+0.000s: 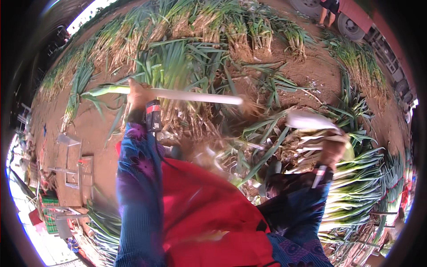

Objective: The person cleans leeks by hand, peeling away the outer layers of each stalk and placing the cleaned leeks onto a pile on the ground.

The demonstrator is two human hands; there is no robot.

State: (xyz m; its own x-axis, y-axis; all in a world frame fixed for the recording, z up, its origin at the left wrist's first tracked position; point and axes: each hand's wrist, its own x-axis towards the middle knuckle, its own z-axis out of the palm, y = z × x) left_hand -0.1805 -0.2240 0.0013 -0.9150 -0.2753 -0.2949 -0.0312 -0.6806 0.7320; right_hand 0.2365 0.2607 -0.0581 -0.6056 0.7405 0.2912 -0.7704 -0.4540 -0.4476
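My left hand [138, 93] is closed round a long green onion [195, 95] held level in front of me. Its white stalk reaches to the right and ends in brown roots, while its green top sticks out on the left. Over to the right, my right hand [333, 153] has its fingers curled, blurred by motion. From it a broad pale shape [311, 120] points up and left; whether it is a blade or something else I cannot tell. Below and beside that hand lies a row of green onions [356, 182] with white stalks and green leaves.
Bundles of green onions [187, 24] line the brown dirt floor [98, 122] at the back. A loose heap [187, 66] lies just ahead. Metal frames [73, 162] and a green crate [50, 213] stand at left. A truck [378, 35] and a person's legs [328, 18] are far right.
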